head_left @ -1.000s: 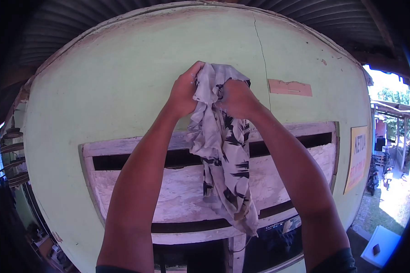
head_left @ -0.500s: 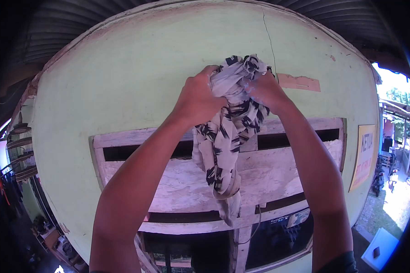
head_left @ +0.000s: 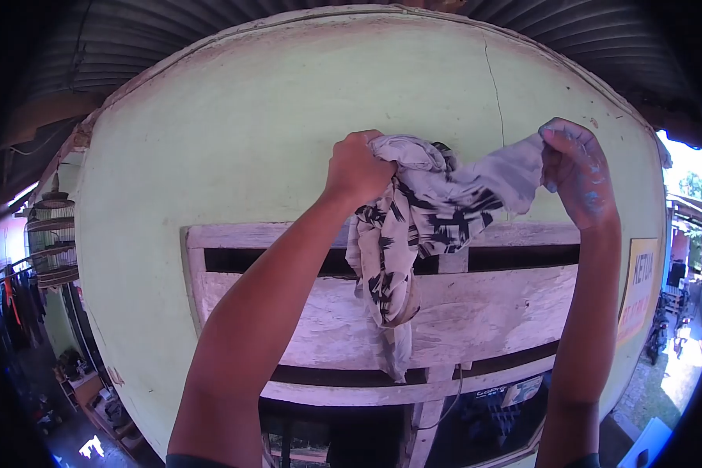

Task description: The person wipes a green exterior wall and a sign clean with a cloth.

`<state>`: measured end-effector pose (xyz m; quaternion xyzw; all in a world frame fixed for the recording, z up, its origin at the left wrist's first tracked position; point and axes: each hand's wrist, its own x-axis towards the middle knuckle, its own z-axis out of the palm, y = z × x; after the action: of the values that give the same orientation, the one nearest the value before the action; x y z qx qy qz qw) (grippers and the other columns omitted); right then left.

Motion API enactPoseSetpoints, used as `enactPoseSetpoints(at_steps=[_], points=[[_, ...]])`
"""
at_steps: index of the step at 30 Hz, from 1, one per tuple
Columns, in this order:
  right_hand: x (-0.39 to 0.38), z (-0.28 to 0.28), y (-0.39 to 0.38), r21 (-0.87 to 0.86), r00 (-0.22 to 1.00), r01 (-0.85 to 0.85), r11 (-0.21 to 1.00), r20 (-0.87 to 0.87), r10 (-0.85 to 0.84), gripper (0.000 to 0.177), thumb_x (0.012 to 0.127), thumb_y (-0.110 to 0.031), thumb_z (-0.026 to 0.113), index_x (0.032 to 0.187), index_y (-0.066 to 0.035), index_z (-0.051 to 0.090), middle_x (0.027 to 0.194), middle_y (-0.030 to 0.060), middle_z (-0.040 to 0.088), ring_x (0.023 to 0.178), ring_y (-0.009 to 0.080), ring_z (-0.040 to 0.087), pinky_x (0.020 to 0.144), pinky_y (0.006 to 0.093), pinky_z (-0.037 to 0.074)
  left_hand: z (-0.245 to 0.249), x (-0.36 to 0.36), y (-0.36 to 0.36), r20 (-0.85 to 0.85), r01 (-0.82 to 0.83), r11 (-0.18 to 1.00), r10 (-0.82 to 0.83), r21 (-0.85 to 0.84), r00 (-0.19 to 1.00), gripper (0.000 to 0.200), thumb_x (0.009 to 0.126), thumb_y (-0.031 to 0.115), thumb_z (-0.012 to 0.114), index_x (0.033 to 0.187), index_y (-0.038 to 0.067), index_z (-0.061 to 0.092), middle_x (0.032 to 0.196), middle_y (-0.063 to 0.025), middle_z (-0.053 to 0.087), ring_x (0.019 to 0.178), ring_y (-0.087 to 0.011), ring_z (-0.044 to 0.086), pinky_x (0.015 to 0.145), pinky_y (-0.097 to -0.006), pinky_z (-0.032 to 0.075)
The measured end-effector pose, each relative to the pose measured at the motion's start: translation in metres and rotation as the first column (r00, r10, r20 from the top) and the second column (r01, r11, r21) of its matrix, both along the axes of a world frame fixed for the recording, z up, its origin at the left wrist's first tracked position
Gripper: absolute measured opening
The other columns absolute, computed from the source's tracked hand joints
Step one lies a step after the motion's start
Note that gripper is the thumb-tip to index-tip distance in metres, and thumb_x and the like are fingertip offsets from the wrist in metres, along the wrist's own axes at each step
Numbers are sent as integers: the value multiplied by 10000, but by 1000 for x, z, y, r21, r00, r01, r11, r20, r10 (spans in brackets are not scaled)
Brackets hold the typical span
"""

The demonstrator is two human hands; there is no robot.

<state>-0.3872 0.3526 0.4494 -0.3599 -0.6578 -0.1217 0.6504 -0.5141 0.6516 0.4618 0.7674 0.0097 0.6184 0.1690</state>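
A white and black patterned cloth (head_left: 444, 210) hangs bunched in front of the light green wall (head_left: 234, 156). My left hand (head_left: 359, 168) is closed round its upper left part. To the right, my right hand (head_left: 576, 168) pinches an end of the cloth between thumb and fingers, with bluish-white smears on its skin. The fabric is stretched between the two hands, and its folded lower part dangles over a whitish wooden window frame (head_left: 476, 312).
A birdcage (head_left: 53, 238) hangs at the left, with clothes (head_left: 23, 304) beyond it. At the right edge a yellow sign (head_left: 638, 285) is fixed to the wall. Corrugated roofing (head_left: 210, 31) runs overhead. A dark window pane (head_left: 476, 421) lies below the frame.
My right hand has moved out to the right and pulled part of the cloth sideways with it. My left hand still grips the bunched part. The view has shifted slightly.
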Motion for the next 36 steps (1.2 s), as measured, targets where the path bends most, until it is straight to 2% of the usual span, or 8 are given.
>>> enactPoseSetpoints(at_steps=[5,7,12,16,20,22,26,36], points=[[-14,-6,52,124,819,554,823,98,-566,423,923,-325,773,1238,-75,642,1044,112,735,964,172,701,792,330,530,3,15,5,-10,89,989,-91,-118,996,405,788,134,747,1174,11,740,1096,-216,763,1017,-323,750,916,-403,575],[-31,-25,87,36,763,622,782,197,-616,989,820,-457,866,1586,-122,337,1453,281,519,1290,344,567,1103,462,466,2,21,0,-34,270,954,-276,-128,961,423,819,83,722,1234,2,698,1094,-176,752,955,-246,730,851,-363,569],[-24,-66,159,492,537,619,612,303,-787,1039,738,-52,861,1603,-129,290,1454,282,390,1398,493,402,1189,504,360,-3,19,-27,97,689,699,-685,-193,722,467,865,13,685,1326,24,610,1106,-98,722,941,-148,691,793,-320,557],[17,-37,148,548,296,746,378,236,-926,873,717,37,770,1513,-108,442,1400,288,438,1309,509,470,1086,534,444,-2,-15,11,-351,564,825,-519,31,779,664,891,197,753,1481,123,457,1334,-118,621,1220,-237,609,990,-376,507],[65,13,155,534,159,838,113,-40,-986,766,724,-24,790,1431,-89,503,1359,307,460,1219,491,523,1009,525,490,-11,-48,93,-17,-421,828,459,371,888,872,899,493,738,1597,193,310,1688,-151,198,1572,-377,159,1264,-562,149],[60,34,165,370,381,877,306,-148,-913,706,799,-217,807,1409,-41,500,1357,339,468,1283,518,485,1061,548,441,-30,-59,126,4,-504,775,544,382,839,894,929,539,681,1632,211,237,1712,-154,132,1588,-373,95,1270,-557,109],[20,20,248,597,139,800,56,-94,-986,753,769,-353,829,1407,-106,515,1431,331,440,1347,521,442,1124,569,403,-45,-65,149,-7,-551,697,623,458,782,826,1036,550,511,1683,233,108,1751,-131,4,1612,-348,-45,1280,-546,38],[-19,-38,241,647,190,612,455,438,-879,547,794,-72,732,1318,-189,626,1461,244,483,1432,443,423,1179,519,380,-51,-69,154,73,-595,643,647,483,759,757,1032,424,552,1671,236,193,1751,-86,87,1612,-331,54,1288,-524,69]])
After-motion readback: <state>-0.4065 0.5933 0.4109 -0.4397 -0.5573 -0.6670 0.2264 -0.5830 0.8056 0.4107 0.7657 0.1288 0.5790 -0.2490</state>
